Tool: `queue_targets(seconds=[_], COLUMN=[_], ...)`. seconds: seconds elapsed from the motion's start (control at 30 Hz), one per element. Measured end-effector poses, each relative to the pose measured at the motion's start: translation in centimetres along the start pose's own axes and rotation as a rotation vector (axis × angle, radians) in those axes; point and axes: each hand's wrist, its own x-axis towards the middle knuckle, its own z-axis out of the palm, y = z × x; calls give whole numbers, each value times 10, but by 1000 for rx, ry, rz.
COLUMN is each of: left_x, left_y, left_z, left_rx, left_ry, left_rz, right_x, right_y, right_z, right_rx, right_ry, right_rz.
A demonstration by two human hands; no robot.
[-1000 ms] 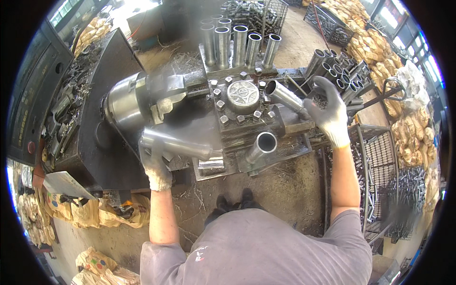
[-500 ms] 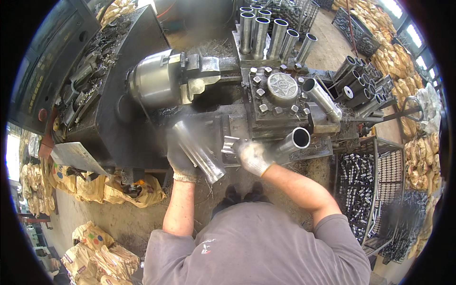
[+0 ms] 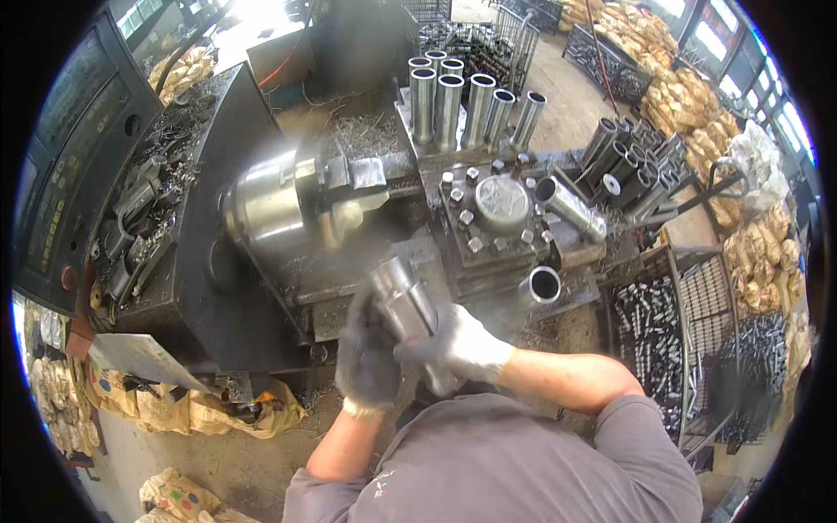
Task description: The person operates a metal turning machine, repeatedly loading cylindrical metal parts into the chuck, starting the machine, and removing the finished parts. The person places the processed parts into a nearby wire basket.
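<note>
My gloved left hand (image 3: 368, 359) is closed around a shiny metal tube (image 3: 395, 283), held tilted in front of the lathe with its upper end toward the chuck (image 3: 272, 199). Against the tube's right side is my right hand (image 3: 458, 342) in a white glove, fingers curled over its lower part. A bright metal edge (image 3: 425, 311) shows beside those fingers. It looks like the small notched metal piece seen earlier, mostly hidden by the glove. The chuck looks smeared, with no tube seen in it.
Several upright tubes (image 3: 449, 109) stand behind the tool post (image 3: 501, 205). One tube (image 3: 571, 209) leans beside it, another (image 3: 545, 283) lies nearer. Darker tubes (image 3: 623, 166) are bunched at right, above a wire crate (image 3: 649, 349) of small metal parts. A control panel (image 3: 74, 192) stands left.
Both hands have come together in front of me. The tube has turned with its upper end now leaning less to the left, and my right hand has brought the small metal piece to it.
</note>
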Motion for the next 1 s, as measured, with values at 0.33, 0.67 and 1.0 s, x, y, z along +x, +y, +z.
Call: queue_targets(seconds=[0.33,0.67,1.0], left_x=[-37,-161,-157], left_y=[-38,-4,70], left_z=[-151,-219,-231], left_rx=[557,363,21], left_ry=[563,1339,1459], left_rz=[-33,122,177], right_x=[161,314,292], right_y=[-128,-45,-83], right_z=[-183,-159,-179], right_rx=[-1386,-1150,-1287], right_ry=[241,-400,-548], right_rz=[-788,-339,-151])
